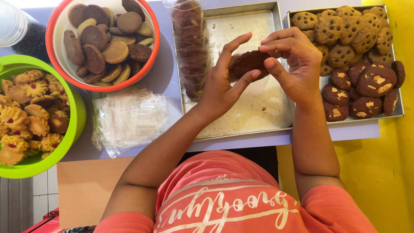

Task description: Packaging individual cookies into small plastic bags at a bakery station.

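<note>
Both my hands meet over a metal tray (254,121). My left hand (224,82) and my right hand (293,60) together grip a short stack of dark chocolate cookies (250,62), fingers pinched on either side of it. Just left of my hands, a clear plastic bag filled with a column of chocolate cookies (189,47) lies on the tray's left edge.
An orange-rimmed bowl of brown round cookies (108,39) sits at the back left. A green bowl of yellow flower-shaped cookies (30,112) stands at the left. A pile of clear plastic bags (129,121) lies between them. A second tray of chip cookies (353,56) is at the right.
</note>
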